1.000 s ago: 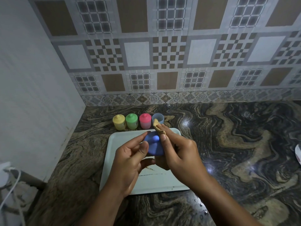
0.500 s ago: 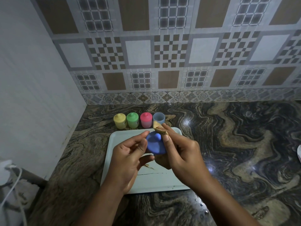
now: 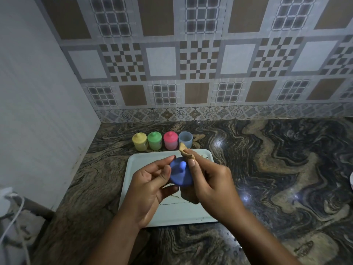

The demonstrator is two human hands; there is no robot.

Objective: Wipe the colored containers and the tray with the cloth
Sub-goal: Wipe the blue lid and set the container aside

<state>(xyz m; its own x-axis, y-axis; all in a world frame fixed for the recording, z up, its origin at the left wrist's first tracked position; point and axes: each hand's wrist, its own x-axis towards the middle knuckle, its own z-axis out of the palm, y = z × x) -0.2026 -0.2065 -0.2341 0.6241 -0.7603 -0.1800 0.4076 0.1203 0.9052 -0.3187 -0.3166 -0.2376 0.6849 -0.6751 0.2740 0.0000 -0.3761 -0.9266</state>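
Observation:
My left hand pinches a blue knobbed lid above the white tray. My right hand grips a tan cloth and presses it against the lid's right edge; more cloth hangs below the palm. Behind the tray stand a yellow container, a green container and a pink container, each with its lid on, and a pale blue container with no lid.
The marbled stone counter stretches to the right. A white wall closes the left side and a tiled wall the back. A white cable and plug sit at the lower left. A white object's edge shows at far right.
The lid has turned a little between my fingers, and its knob now points more upward. Both hands stay over the tray in nearly the same place.

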